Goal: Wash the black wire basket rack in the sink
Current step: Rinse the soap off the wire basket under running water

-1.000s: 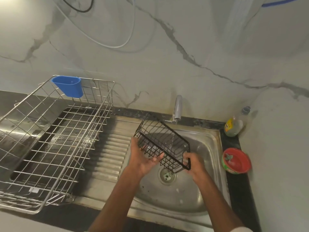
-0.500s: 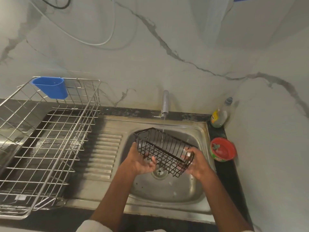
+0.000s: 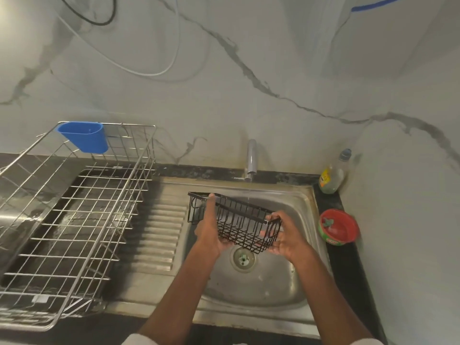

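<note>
Basket [image 3: 236, 224] held over sink [image 3: 306, 202], under thin stream from tap [image 3: 251, 158]. Left hand [image 3: 209, 232] cups underside, thumb up along near wall; right hand [image 3: 286, 237] grips right end, fingers curled over rim. Risk: wet wire slips from shallow left hold, basket drops onto drain [image 3: 243, 257]. Tilt could throw splash toward bowl [image 3: 339, 226] and bottle [image 3: 332, 175].

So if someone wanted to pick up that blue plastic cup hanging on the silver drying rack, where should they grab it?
Probably by the open top rim of the blue cup, coming from above and lifting straight up. It hangs at the back corner of the silver drying rack, mouth upward, so upward is likely the way off; its hook is not visible.
</note>
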`<state>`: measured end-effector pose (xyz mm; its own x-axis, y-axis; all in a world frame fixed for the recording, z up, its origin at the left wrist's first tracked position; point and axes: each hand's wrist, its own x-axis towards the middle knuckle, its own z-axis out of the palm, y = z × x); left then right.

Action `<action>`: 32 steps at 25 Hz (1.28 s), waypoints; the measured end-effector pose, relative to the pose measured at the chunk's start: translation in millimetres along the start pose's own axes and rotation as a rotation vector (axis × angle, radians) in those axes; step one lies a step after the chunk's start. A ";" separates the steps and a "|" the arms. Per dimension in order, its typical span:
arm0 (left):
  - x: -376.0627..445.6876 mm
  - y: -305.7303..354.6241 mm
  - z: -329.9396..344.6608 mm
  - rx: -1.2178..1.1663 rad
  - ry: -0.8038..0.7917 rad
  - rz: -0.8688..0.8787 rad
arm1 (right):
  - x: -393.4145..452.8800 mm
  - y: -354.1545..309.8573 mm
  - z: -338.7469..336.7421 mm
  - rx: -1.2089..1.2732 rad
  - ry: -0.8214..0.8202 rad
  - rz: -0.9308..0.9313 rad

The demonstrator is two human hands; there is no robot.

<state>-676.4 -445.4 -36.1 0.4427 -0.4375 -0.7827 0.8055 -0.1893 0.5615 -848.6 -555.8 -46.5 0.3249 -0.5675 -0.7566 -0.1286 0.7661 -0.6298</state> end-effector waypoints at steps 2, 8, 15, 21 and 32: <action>-4.1 5.6 -3.5 0.000 0.006 0.059 | 1.2 2.2 7.1 0.007 -0.014 0.001; -12.6 15.4 -0.5 0.042 -0.043 0.062 | -18.9 -9.2 2.1 -0.023 -0.014 -0.021; -13.0 15.7 14.5 0.067 -0.115 -0.044 | -39.5 -22.6 -38.3 -0.291 0.123 -0.142; 0.4 9.6 17.1 0.079 -0.156 -0.125 | -30.0 -25.0 -49.0 -0.271 0.209 -0.208; 26.8 16.1 -16.5 0.143 -0.152 -0.176 | 21.7 -13.2 20.8 0.148 -0.294 0.079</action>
<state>-645.1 -445.6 -52.5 0.2278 -0.5117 -0.8284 0.7965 -0.3914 0.4608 -820.4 -572.0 -51.0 0.5782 -0.4097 -0.7056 -0.0337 0.8520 -0.5224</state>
